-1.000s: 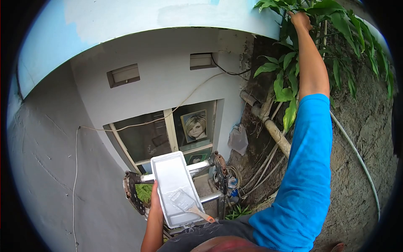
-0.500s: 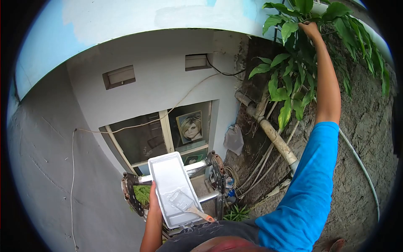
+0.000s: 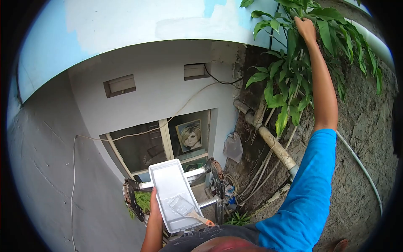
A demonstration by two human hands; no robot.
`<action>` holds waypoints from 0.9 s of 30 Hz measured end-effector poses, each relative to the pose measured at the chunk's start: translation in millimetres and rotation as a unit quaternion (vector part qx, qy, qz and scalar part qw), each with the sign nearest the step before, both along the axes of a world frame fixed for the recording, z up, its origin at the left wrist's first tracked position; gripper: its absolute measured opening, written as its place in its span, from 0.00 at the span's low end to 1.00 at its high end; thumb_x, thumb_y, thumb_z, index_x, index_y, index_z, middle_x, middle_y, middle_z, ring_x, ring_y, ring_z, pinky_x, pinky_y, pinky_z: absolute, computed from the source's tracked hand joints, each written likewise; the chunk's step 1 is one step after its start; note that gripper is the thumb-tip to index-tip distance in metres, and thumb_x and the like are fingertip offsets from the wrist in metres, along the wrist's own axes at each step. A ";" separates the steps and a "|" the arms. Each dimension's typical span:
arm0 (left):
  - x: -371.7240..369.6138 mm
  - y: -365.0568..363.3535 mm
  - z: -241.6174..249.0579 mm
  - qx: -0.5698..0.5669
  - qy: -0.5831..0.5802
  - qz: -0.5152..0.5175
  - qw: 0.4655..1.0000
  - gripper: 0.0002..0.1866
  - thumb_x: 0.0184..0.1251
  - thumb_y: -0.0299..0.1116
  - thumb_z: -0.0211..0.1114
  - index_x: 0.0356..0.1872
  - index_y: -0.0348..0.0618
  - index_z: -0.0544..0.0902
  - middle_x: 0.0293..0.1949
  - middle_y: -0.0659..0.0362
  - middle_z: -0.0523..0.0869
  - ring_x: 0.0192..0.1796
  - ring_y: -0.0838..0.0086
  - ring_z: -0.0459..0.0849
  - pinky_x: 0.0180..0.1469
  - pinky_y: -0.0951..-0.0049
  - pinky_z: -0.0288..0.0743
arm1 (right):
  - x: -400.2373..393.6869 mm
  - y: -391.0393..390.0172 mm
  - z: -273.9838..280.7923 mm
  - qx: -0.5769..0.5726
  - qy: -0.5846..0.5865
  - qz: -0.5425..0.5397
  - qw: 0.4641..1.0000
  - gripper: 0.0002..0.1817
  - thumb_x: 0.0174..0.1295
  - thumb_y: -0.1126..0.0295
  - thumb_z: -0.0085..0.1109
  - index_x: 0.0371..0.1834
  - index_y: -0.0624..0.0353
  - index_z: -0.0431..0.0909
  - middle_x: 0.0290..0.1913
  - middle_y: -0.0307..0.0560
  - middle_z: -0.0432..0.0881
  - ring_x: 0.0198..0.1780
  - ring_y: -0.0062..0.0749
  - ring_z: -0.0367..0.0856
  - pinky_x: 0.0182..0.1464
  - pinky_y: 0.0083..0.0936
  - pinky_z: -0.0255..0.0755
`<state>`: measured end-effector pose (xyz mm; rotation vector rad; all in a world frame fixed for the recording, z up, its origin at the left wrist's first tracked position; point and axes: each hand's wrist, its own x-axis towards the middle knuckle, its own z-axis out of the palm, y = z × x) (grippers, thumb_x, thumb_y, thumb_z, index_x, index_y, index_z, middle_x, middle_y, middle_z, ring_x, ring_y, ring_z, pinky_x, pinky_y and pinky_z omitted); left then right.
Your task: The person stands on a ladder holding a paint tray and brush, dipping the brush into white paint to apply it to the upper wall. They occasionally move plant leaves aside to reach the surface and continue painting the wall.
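Right hand (image 3: 305,28) is raised, fingers closed on a plant (image 3: 294,67) stem. Left hand (image 3: 153,201) fingers grip the tray (image 3: 168,185) edge; a brush (image 3: 187,209) lies just beside them.

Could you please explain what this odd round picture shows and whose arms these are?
The picture comes from a camera worn on a person's head, looking forward and down; its wide lens bends everything into a circle. Both arms belong to that person, who seems to stand high on a ladder beside a house wall. The left hand grips the edge of a white paint tray, which rests on the ladder's top. A paintbrush with an orange handle lies in the tray. The right hand, on the arm in the blue sleeve, reaches up and grasps the leafy plant growing against the rough wall. Below is a window with a portrait poster behind the glass.
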<state>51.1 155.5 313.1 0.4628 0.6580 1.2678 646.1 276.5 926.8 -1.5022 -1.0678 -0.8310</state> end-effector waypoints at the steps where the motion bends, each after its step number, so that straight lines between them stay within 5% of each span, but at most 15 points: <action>1: 0.2 -0.5 0.9 -0.002 0.000 -0.002 1.000 0.37 0.73 0.58 0.51 0.69 0.37 0.68 0.63 0.47 0.77 0.62 0.57 0.78 0.66 0.61 0.70 | 4.4 5.6 11.1 0.020 -0.041 -0.002 0.999 0.32 0.52 0.42 0.56 0.44 0.62 0.86 0.42 0.58 0.87 0.46 0.49 0.85 0.49 0.35 0.75; 4: -1.6 1.8 -3.4 -0.008 0.008 0.001 1.000 0.36 0.73 0.58 0.51 0.69 0.37 0.69 0.63 0.47 0.78 0.62 0.56 0.79 0.66 0.61 0.71 | -5.2 -0.5 24.0 0.011 0.017 0.179 0.984 0.24 0.50 0.47 0.62 0.31 0.60 0.85 0.29 0.45 0.83 0.30 0.33 0.80 0.37 0.29 0.72; 5: -1.3 0.9 -3.1 -0.008 0.006 0.002 1.000 0.36 0.73 0.58 0.51 0.69 0.37 0.69 0.63 0.47 0.78 0.62 0.56 0.79 0.66 0.61 0.71 | -11.9 -3.8 27.9 -0.021 0.064 0.285 0.956 0.18 0.53 0.52 0.66 0.27 0.58 0.81 0.24 0.35 0.75 0.23 0.22 0.69 0.30 0.25 0.64; 8: 0.6 -0.4 1.7 -0.016 0.020 0.017 1.000 0.36 0.72 0.58 0.51 0.68 0.37 0.69 0.62 0.47 0.78 0.61 0.56 0.79 0.65 0.61 0.71 | -45.8 -17.7 32.6 -0.037 0.098 0.414 0.904 0.18 0.58 0.51 0.66 0.22 0.52 0.77 0.22 0.28 0.73 0.23 0.17 0.65 0.32 0.19 0.60; 9: 0.0 -0.1 0.7 -0.018 0.011 0.009 1.000 0.36 0.72 0.58 0.51 0.68 0.37 0.70 0.62 0.48 0.79 0.61 0.57 0.79 0.65 0.61 0.71 | -27.3 -9.3 53.2 -0.125 0.051 0.374 0.918 0.20 0.69 0.52 0.55 0.46 0.59 0.79 0.38 0.42 0.83 0.37 0.26 0.80 0.43 0.21 0.72; 10: -0.7 0.3 -0.6 -0.020 0.002 0.001 1.000 0.36 0.72 0.58 0.51 0.68 0.36 0.70 0.62 0.48 0.79 0.61 0.57 0.79 0.65 0.61 0.71 | -20.4 2.1 67.5 -0.126 0.051 0.373 0.918 0.20 0.69 0.52 0.55 0.46 0.59 0.79 0.38 0.42 0.83 0.37 0.26 0.80 0.43 0.21 0.72; 12: -3.1 4.0 -7.0 -0.017 -0.004 -0.004 1.000 0.36 0.72 0.58 0.52 0.68 0.36 0.70 0.62 0.48 0.79 0.61 0.57 0.79 0.65 0.61 0.71 | -22.4 13.8 80.4 -0.053 0.174 0.576 0.797 0.08 0.68 0.69 0.58 0.39 0.64 0.79 0.32 0.44 0.83 0.26 0.25 0.76 0.30 0.23 0.72; 13: -3.5 4.5 -9.4 -0.015 -0.009 -0.007 1.000 0.36 0.72 0.57 0.52 0.68 0.36 0.70 0.62 0.48 0.79 0.61 0.57 0.79 0.65 0.61 0.71 | -29.3 12.7 86.4 -0.081 0.163 0.629 0.756 0.07 0.72 0.71 0.51 0.37 0.60 0.77 0.28 0.37 0.79 0.22 0.15 0.69 0.23 0.15 0.65; 14: -3.3 4.5 -10.7 -0.016 -0.010 -0.006 1.000 0.36 0.72 0.57 0.52 0.68 0.36 0.70 0.62 0.48 0.79 0.61 0.57 0.79 0.65 0.61 0.71 | -33.2 8.0 90.4 -0.056 0.196 0.634 0.746 0.07 0.72 0.72 0.51 0.37 0.62 0.77 0.27 0.39 0.79 0.21 0.17 0.72 0.20 0.13 0.67; 17: -3.0 5.1 -11.3 -0.010 -0.014 -0.001 1.000 0.35 0.72 0.57 0.52 0.68 0.36 0.70 0.62 0.48 0.79 0.61 0.58 0.80 0.65 0.62 0.71 | -24.7 23.4 115.4 -0.034 0.211 0.724 0.656 0.07 0.71 0.72 0.52 0.36 0.63 0.78 0.28 0.43 0.82 0.22 0.22 0.79 0.22 0.10 0.77; 18: -3.2 6.9 -13.1 -0.009 -0.010 0.005 1.000 0.35 0.72 0.57 0.53 0.67 0.36 0.70 0.61 0.48 0.79 0.60 0.58 0.80 0.64 0.62 0.71 | -35.8 15.9 114.6 -0.001 0.216 0.713 0.667 0.07 0.71 0.72 0.53 0.37 0.63 0.78 0.30 0.45 0.83 0.24 0.22 0.79 0.23 0.08 0.77; 20: -3.0 6.4 -13.4 -0.008 -0.008 0.014 1.000 0.35 0.72 0.56 0.53 0.67 0.36 0.70 0.61 0.49 0.79 0.60 0.58 0.80 0.64 0.62 0.71 | -25.9 25.3 134.3 -0.008 0.195 0.732 0.653 0.09 0.72 0.68 0.52 0.38 0.62 0.79 0.31 0.44 0.84 0.26 0.24 0.82 0.27 0.14 0.79; 21: -2.1 5.4 -10.7 -0.005 -0.011 0.014 1.000 0.35 0.72 0.56 0.53 0.67 0.37 0.70 0.61 0.49 0.79 0.60 0.58 0.80 0.64 0.62 0.71 | -21.8 24.8 140.3 -0.075 0.098 0.713 0.690 0.12 0.72 0.62 0.52 0.39 0.59 0.80 0.31 0.43 0.85 0.29 0.24 0.83 0.34 0.24 0.82; 22: -1.3 4.5 -8.6 -0.003 -0.014 0.014 1.000 0.34 0.72 0.56 0.53 0.67 0.37 0.70 0.61 0.49 0.79 0.60 0.58 0.80 0.64 0.62 0.71 | -17.8 28.6 141.5 -0.098 0.171 0.776 0.599 0.16 0.73 0.57 0.50 0.42 0.58 0.81 0.37 0.46 0.86 0.36 0.32 0.85 0.45 0.37 0.82; 27: -2.0 5.6 -9.8 -0.010 -0.008 0.019 1.000 0.34 0.73 0.56 0.53 0.67 0.37 0.70 0.61 0.49 0.80 0.60 0.58 0.80 0.64 0.62 0.72 | -93.9 -19.2 48.6 -0.066 0.167 0.807 0.563 0.17 0.73 0.56 0.49 0.43 0.58 0.81 0.38 0.47 0.86 0.38 0.34 0.85 0.47 0.38 0.81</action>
